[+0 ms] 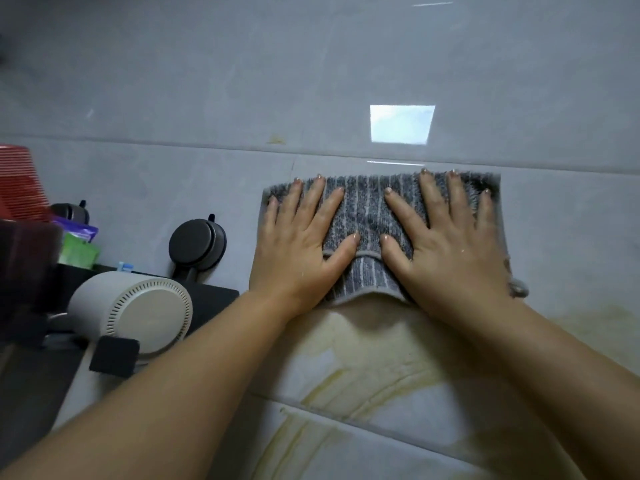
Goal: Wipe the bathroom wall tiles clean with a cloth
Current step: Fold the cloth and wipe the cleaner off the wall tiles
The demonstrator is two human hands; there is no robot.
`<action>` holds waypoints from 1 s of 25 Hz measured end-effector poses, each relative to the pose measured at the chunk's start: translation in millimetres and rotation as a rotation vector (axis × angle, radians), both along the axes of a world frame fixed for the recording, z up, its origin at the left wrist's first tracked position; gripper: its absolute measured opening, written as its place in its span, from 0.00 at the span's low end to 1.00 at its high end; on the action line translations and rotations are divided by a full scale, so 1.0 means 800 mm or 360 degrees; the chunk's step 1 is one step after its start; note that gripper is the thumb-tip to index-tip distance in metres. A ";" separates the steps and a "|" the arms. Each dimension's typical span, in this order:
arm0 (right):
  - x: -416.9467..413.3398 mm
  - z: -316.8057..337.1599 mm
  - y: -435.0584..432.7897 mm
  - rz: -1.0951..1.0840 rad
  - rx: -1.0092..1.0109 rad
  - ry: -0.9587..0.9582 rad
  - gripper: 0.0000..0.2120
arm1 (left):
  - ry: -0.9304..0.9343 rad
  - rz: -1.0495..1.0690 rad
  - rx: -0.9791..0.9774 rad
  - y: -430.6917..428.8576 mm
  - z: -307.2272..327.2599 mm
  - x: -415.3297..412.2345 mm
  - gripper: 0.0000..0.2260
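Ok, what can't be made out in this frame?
1. Head view: the part of the wall tile under the grey striped cloth is covered by it and by the flat left hand and right hand.
2. The red ribbed thing is cut by the left edge.
3. Print on the green packet is too blurred to read.
4. The yellowish smear runs off the bottom edge.

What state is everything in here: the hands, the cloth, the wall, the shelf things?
Left hand: open, flat, pressing the cloth.
Right hand: open, flat, pressing the cloth.
Cloth: folded, spread flat against the wall tiles under both hands.
Wall tiles: glossy; yellowish streaks below the cloth.
Black suction mount: stuck to the wall.
White vented appliance: lying on its side on the black shelf.
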State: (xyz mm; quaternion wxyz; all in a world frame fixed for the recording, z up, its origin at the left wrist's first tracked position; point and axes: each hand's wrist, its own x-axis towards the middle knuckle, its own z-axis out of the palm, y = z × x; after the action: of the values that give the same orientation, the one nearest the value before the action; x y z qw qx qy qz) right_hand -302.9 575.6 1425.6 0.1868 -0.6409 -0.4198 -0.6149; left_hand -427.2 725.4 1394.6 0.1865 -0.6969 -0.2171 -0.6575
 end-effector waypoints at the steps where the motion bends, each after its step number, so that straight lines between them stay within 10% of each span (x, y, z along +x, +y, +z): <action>1: 0.002 -0.014 -0.001 0.0043 0.0033 -0.0032 0.32 | -0.0009 -0.0010 0.0010 -0.004 -0.012 0.002 0.33; 25: 0.041 -0.029 -0.044 -0.0044 0.0014 -0.0022 0.33 | 0.0027 0.0003 0.0116 -0.034 -0.013 0.032 0.32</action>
State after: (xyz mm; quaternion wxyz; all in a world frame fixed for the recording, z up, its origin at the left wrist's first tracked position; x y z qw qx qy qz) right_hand -269.7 540.2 1402.4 0.1783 -0.6415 -0.4095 -0.6237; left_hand -402.0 698.5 1384.0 0.2143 -0.6951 -0.1920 -0.6588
